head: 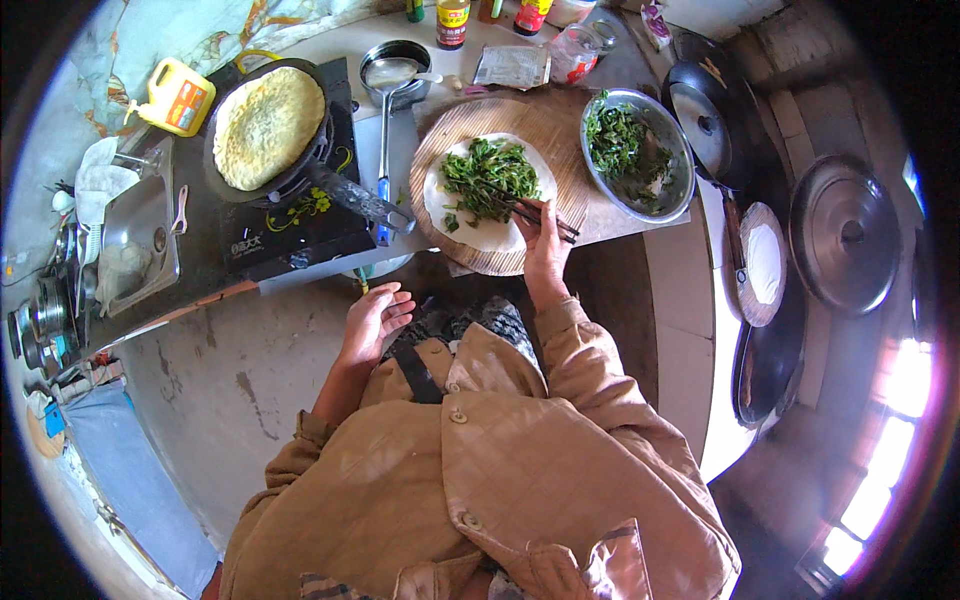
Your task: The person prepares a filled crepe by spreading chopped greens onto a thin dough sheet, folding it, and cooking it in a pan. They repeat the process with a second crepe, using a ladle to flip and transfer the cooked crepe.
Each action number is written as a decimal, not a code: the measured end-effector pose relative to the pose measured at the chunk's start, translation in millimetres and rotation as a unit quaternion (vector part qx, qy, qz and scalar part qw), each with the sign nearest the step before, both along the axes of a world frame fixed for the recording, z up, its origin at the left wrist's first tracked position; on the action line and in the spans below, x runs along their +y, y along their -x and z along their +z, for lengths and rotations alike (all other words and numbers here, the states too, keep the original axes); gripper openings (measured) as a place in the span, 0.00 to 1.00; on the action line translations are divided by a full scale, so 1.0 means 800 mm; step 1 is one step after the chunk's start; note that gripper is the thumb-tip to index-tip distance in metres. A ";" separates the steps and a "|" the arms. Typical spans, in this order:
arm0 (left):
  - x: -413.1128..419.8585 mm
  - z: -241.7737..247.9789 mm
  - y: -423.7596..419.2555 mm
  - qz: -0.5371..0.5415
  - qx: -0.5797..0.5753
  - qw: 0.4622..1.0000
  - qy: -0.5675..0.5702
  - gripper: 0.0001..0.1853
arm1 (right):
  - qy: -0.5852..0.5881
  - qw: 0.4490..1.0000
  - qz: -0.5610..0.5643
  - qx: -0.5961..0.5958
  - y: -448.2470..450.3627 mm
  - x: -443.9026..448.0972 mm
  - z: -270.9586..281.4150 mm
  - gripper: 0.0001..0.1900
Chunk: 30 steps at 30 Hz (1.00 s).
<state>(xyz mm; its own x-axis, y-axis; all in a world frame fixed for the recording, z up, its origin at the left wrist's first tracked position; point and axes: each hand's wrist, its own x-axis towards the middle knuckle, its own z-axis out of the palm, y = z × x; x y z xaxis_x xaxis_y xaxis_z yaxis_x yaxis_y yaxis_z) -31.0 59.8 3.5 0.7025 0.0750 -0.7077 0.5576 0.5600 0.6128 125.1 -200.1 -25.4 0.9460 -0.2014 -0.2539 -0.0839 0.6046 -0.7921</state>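
My right hand (545,244) holds a pair of dark chopsticks (529,212), their tips in a heap of chopped green leaves (491,176). The heap lies on a thin round of white dough (439,191). Beneath the dough is a round wooden board (431,142). To the right stands a metal bowl (679,196) with more chopped greens (619,135) in it. My left hand (375,319) hangs in front of the counter edge, fingers loosely curled and apart, with nothing in it.
At left a frying pan (330,184) with a flatbread (270,127) sits on a black gas stove (300,225). A ladle (385,135) rests across a metal pot (409,96). Behind stand sauce bottles (452,24). A sink (142,232) is far left; another dough round (763,251) lies right.
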 end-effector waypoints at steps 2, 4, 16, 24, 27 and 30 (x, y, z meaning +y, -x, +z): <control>0.003 -0.002 0.005 0.006 -0.011 1.000 0.005 0.16 | 0.015 1.000 -0.004 0.012 0.001 -0.007 0.009 0.15; 0.004 -0.004 0.009 0.009 -0.013 1.000 0.004 0.16 | 0.015 1.000 -0.016 -0.002 -0.001 -0.017 0.017 0.15; -0.001 -0.012 0.009 0.011 -0.008 1.000 0.003 0.16 | 0.045 0.999 0.024 0.010 0.004 -0.022 0.033 0.15; -0.007 -0.011 0.006 0.022 0.007 1.000 0.008 0.14 | 0.028 0.996 0.045 0.065 0.040 -0.038 0.001 0.14; -0.005 -0.014 0.007 0.022 -0.002 1.000 0.011 0.14 | -0.013 0.999 0.024 0.044 0.030 -0.031 0.006 0.14; -0.004 -0.014 0.007 0.013 -0.007 1.000 0.001 0.15 | -0.001 0.998 0.055 0.008 0.009 -0.011 0.010 0.14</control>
